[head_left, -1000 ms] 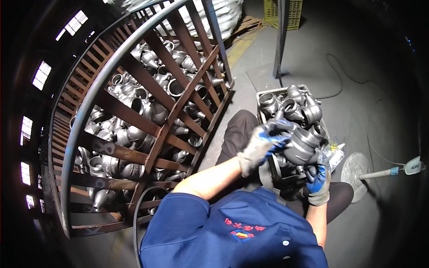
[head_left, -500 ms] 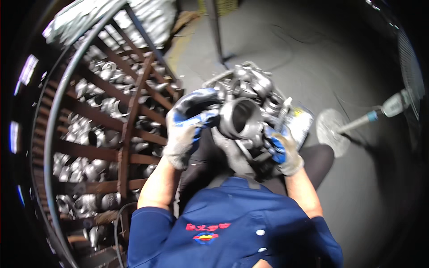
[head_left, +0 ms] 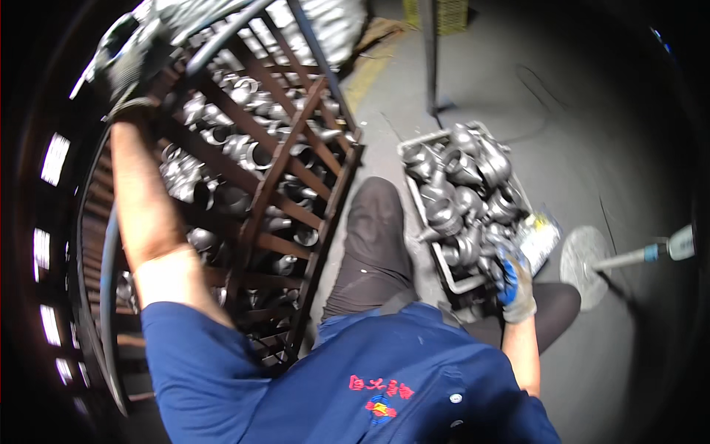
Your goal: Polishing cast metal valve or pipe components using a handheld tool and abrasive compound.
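My left hand (head_left: pixel 137 66), in a grey-and-dark work glove, is raised at the far left over the top rail of a slatted metal cage (head_left: pixel 285 159). Motion smears its fingers, so I cannot make out whether it holds anything. Low on the right, my right hand (head_left: pixel 516 285), in a blue-and-white glove, is at the near right corner of a light grey crate (head_left: pixel 467 284). Its fingers are bent around something hidden among the parts. Shiny metal pipe fittings (head_left: pixel 464 169) fill the crate, heaped above its rim. More metal fittings (head_left: pixel 260 154) lie inside the cage.
Right of the crate lies a pale printed packet (head_left: pixel 538 238). Beyond it stands a fan's round base (head_left: pixel 584 266) with its pole. A dark upright post (head_left: pixel 429 59) and a yellow crate (head_left: pixel 450 16) are at the back. A cable (head_left: pixel 543 85) runs over the floor.
My left hand has swung from the wide metal pipe fitting above the crate up and left over the cage. My right hand has moved to the crate's near right corner. The view has shifted.
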Motion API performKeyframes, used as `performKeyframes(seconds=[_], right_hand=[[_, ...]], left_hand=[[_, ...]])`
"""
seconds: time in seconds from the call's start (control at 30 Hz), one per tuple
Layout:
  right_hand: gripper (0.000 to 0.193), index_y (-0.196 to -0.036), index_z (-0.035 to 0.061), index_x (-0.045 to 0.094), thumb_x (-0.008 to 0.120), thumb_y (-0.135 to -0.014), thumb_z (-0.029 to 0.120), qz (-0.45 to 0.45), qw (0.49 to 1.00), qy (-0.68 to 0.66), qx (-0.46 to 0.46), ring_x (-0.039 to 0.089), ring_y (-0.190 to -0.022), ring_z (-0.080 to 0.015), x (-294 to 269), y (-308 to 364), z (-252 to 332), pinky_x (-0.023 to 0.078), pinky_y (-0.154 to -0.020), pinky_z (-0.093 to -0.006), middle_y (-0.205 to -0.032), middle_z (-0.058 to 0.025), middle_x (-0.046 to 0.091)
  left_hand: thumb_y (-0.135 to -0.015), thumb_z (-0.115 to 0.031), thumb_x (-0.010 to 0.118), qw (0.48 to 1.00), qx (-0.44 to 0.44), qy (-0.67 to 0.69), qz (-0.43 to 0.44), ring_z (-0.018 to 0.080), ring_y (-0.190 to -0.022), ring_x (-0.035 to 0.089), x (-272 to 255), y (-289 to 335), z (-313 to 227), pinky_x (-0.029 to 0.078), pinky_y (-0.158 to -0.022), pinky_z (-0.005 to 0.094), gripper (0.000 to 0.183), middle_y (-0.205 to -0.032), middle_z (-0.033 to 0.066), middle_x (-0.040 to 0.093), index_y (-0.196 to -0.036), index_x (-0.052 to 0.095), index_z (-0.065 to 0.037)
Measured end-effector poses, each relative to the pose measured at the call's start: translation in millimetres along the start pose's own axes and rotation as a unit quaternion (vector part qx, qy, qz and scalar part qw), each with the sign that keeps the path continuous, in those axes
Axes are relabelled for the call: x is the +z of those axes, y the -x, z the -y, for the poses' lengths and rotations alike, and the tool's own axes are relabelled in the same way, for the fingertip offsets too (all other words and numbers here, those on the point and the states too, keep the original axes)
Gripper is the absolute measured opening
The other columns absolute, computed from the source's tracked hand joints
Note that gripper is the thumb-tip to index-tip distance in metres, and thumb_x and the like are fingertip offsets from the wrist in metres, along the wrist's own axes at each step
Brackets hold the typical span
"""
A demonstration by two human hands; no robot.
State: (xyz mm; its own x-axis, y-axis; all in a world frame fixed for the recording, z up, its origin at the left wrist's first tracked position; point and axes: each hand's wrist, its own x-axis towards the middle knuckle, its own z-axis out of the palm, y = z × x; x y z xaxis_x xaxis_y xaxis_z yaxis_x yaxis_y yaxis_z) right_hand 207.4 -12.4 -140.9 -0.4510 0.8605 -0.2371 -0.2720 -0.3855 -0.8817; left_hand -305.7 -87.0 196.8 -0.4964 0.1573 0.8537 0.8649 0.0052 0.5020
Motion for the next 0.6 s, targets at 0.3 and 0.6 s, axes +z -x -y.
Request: performKeyframes(seconds=[0.3,0.6], right_hand=[[0.03,-0.118,-0.0019,0.055,0.055,-0.091,0.01,0.022,0.994,-0.093,0.054,0.043,-0.05,-0.0017,-10,-15,-9,0.031,-0.039,-0.0144,-0.084,-0.0033,0.063],[0.026,-0.111,-0.0019,0.058,0.056,-0.089,0.013,-0.016,0.996,-0.085,0.039,0.042,-0.049,-0.0021,-11,-19,-11,0.029,-0.039,-0.0155,-0.074,-0.0021,0.058]], left_hand=[[-0.088,-0.017,0.06,0.966,0.062,-0.179,0.174,0.0118,-0.098,0.061,7,-36,69,0.046,-0.087,0.0269,0.028,-0.109,0.0065,0.066,-0.115,0.064,-0.011],[-0.093,-0.026,0.053,0.612,-0.429,0.354,0.562,0.0158,-0.097,0.063,208,342,-43,0.05,-0.077,0.026,0.037,-0.109,0.0073,0.064,-0.122,0.054,-0.002]])
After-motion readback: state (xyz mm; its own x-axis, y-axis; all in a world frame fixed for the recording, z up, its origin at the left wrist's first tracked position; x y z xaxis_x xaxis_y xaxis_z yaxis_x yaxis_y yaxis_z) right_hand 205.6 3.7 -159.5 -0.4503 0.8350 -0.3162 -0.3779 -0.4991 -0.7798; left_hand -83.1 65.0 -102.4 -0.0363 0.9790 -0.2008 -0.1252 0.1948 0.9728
